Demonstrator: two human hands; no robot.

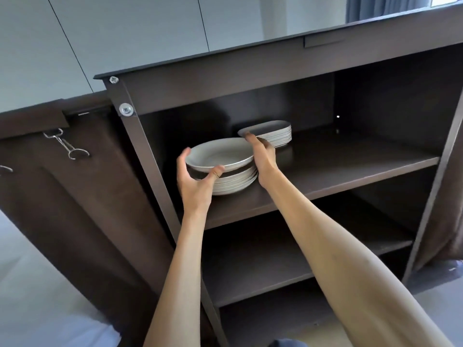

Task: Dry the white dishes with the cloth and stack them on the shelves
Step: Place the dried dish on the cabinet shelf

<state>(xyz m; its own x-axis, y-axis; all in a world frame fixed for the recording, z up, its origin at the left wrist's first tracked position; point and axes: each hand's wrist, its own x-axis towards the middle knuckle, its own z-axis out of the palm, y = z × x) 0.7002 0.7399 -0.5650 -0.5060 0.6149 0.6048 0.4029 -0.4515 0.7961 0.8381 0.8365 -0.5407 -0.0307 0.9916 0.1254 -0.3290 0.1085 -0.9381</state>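
Observation:
A white deep plate point(220, 154) sits slightly tilted on top of a stack of white plates point(238, 182) at the left of the upper shelf point(350, 164) of a dark brown cabinet. My left hand point(198, 176) grips its left and front rim, thumb on the near edge. My right hand point(263, 156) holds its right rim, with the fingers hidden behind the plate. A second stack of white oblong dishes point(275, 132) stands further back on the same shelf. No cloth is in view.
The right half of the upper shelf is bare. A lower shelf point(263, 259) below holds nothing visible. The open cabinet door point(75, 196) hangs at the left with metal hooks point(67, 146) on its inside. The cabinet's front post point(147, 159) stands close to my left hand.

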